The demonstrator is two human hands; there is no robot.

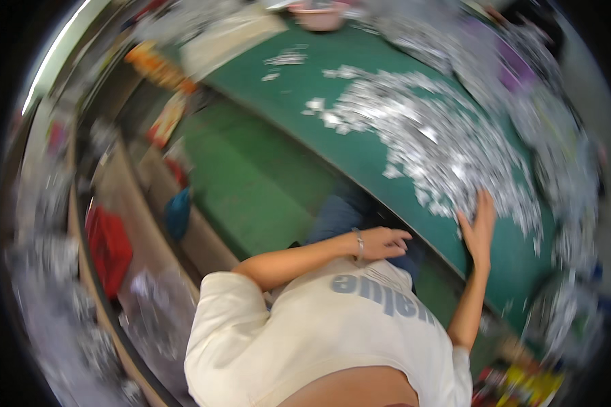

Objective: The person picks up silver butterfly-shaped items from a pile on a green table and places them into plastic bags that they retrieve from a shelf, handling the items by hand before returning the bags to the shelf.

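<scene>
A wide pile of small, flat, shiny silver pieces (428, 132) is spread over the green table (265, 102); their exact kind is too small and blurred to tell. My right hand (480, 227) rests at the pile's near edge, thumb and fingers apart, fingertips touching or just over the nearest pieces. In front of my body, just short of the table's edge, is my left hand (385, 243), with a bracelet on its wrist. Its fingers are loosely stretched and nothing shows in them. A smaller group of silver pieces (288, 57) lies apart, farther off on the left.
Clear plastic bags (557, 156) crowd the table's right and far sides. A pink basin (319, 15) stands at the far end. To my left are cardboard boxes (142, 210) with a red bag (108, 247) and plastic wrapping. Colourful packages (523, 385) lie at the lower right.
</scene>
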